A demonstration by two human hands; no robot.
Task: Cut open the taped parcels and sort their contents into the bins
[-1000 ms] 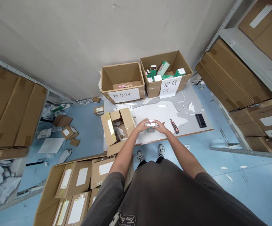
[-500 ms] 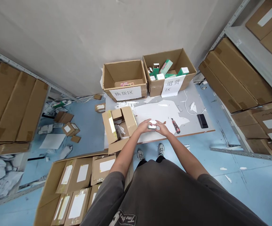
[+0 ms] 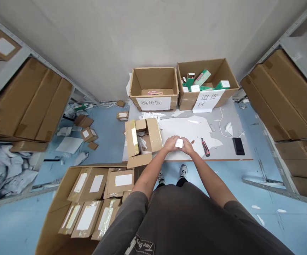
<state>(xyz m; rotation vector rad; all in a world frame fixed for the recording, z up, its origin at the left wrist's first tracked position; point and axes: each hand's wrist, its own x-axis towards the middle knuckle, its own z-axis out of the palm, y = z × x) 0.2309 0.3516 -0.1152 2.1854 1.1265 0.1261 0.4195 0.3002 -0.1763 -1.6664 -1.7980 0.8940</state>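
A small box with a white end (image 3: 179, 143) is held between both hands above the front part of the table. My left hand (image 3: 171, 144) grips it from the left, fingers closed on its side. From the right, my right hand (image 3: 186, 146) wraps round the same box; its sides are mostly hidden by the fingers. Left of the hands stands an opened cardboard box (image 3: 155, 134) with its flaps spread and white packing paper inside. On the table to the right lies a red and black utility knife (image 3: 205, 147).
At the table's back stand two cardboard bins with paper signs: the left one (image 3: 153, 81) holds pink packets, the right one (image 3: 206, 65) green-and-white boxes. A phone (image 3: 238, 146) lies right. A large carton (image 3: 48, 223) of parcels stands front left. Loaded shelves flank both sides.
The small box has turned in my hands, and its white end now faces up toward me. The camera view has shifted, so the table sits further right.
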